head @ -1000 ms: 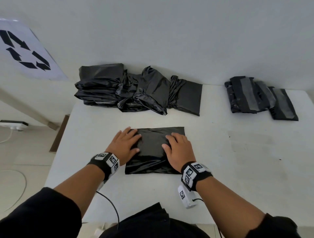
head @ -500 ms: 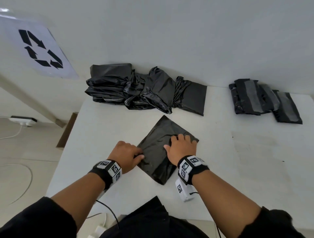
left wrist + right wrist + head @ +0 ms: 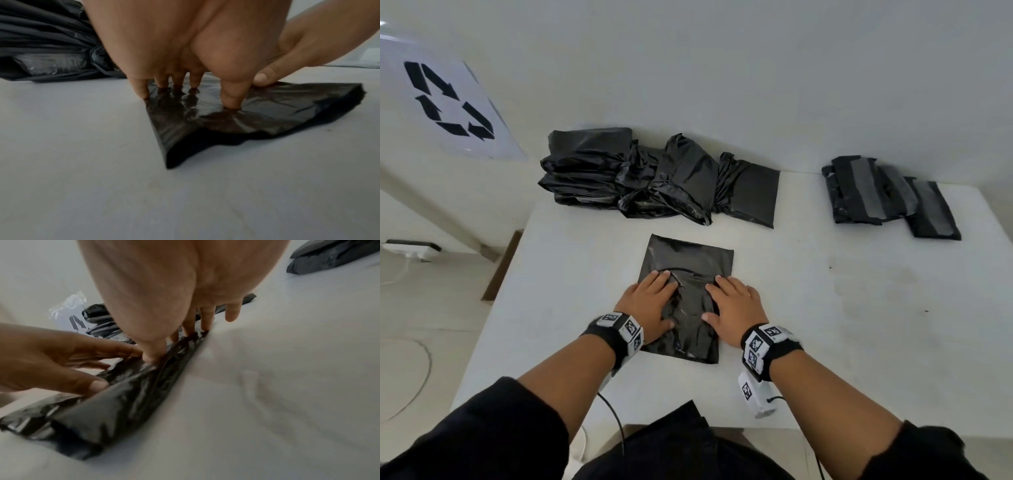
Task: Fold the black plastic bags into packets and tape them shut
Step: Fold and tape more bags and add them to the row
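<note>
A folded black plastic bag (image 3: 688,260) lies lengthwise on the white table (image 3: 859,325), its long side running away from me. My left hand (image 3: 650,305) presses flat on its left half, fingers spread. My right hand (image 3: 732,308) presses flat on the right half. In the left wrist view the fingertips (image 3: 144,94) push down on the glossy bag (image 3: 257,116). The right wrist view shows my right hand's fingertips (image 3: 152,358) on the bag (image 3: 123,402) along its right edge, with the left hand (image 3: 51,363) beside them.
A heap of loose black bags (image 3: 654,178) lies at the table's back left. Several taped packets (image 3: 887,195) sit at the back right. A recycling sign (image 3: 448,102) hangs on the left wall. A power strip (image 3: 412,248) lies on the floor.
The bag was turned from lying crosswise to lying lengthwise. Both hands went from turning it to pressing flat on its near half.
</note>
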`<state>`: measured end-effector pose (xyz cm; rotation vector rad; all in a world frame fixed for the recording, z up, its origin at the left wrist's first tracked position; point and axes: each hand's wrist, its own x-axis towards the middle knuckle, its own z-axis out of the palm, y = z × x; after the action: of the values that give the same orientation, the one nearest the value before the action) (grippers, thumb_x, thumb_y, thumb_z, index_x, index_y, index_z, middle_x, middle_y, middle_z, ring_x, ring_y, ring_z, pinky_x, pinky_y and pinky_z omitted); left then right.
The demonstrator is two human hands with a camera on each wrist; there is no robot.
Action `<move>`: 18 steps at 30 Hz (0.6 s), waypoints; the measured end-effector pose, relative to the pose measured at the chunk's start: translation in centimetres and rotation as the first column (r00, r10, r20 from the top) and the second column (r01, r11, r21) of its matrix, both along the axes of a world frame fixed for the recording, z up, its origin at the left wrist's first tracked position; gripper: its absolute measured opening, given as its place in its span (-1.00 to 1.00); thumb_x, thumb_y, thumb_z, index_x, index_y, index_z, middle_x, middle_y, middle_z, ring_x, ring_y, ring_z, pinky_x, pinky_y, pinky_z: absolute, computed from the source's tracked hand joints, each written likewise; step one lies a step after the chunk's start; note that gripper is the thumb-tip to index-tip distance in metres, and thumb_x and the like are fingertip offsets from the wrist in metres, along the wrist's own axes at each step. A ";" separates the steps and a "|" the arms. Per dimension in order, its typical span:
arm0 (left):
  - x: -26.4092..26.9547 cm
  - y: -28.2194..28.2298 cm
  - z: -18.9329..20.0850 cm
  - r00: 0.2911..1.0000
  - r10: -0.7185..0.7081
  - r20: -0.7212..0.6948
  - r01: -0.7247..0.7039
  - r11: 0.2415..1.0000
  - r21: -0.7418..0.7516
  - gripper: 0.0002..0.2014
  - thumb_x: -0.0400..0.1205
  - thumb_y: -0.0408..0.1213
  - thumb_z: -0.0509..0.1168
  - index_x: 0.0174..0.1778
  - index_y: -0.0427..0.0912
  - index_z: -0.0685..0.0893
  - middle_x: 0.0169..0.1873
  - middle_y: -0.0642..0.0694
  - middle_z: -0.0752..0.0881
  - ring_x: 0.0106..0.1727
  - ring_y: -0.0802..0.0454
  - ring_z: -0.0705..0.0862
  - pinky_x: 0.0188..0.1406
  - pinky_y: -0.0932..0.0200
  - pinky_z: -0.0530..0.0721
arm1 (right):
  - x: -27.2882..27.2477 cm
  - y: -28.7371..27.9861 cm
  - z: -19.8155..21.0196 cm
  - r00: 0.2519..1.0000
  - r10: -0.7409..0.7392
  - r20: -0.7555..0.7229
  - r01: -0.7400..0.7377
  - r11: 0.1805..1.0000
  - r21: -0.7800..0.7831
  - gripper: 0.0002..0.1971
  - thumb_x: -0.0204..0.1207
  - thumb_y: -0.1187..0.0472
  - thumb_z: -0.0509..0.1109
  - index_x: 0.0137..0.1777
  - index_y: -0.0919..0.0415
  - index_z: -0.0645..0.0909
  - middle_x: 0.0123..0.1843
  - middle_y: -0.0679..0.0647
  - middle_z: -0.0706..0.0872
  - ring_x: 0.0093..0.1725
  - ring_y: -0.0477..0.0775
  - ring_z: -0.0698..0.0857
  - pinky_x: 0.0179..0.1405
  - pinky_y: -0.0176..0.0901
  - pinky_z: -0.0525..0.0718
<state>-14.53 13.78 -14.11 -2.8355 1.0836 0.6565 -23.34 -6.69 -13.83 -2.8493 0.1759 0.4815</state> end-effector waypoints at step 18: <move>0.5 -2.2 1.8 0.968 0.107 0.228 -0.115 0.993 0.023 -0.14 0.41 0.44 0.21 0.58 0.10 0.25 0.40 -0.08 0.45 0.38 -0.17 0.46 0.35 -0.11 0.43 | -3.2 -2.7 0.4 0.959 -0.269 0.091 0.275 0.959 -0.066 -0.52 0.64 -0.08 0.31 0.53 -0.01 0.42 0.40 0.08 0.52 0.35 0.19 0.45 0.26 0.04 0.48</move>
<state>-14.00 11.57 -12.33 -2.8675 0.8742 0.3413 -26.54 -9.39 -13.39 -2.8499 0.5750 0.3074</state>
